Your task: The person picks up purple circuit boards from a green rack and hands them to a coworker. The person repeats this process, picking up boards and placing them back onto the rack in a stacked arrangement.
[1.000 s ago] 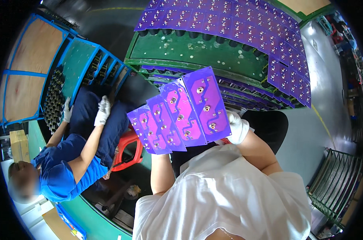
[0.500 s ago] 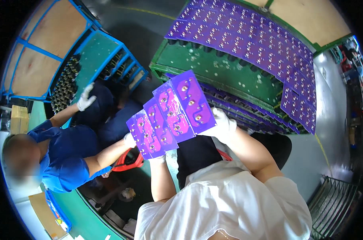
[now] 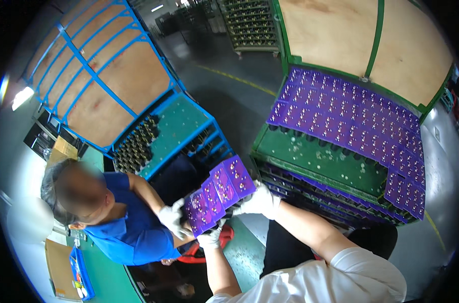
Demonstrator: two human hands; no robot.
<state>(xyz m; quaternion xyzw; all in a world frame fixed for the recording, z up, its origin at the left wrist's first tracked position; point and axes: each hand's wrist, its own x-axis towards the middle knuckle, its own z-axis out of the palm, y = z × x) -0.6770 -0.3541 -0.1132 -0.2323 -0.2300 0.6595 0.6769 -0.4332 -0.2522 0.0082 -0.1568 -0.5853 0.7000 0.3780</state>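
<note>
Left hand (image 3: 209, 237) gripping the near edge of purple circuit boards (image 3: 220, 193), right hand (image 3: 260, 201) clasping their right end, co-worker's gloved hand (image 3: 172, 218) at their left edge

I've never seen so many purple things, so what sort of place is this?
Probably a factory workshop. The purple boards being held look like the rows of others on a green rack, dark parts crowd part of a blue rack, and both people wear white gloves.
</note>
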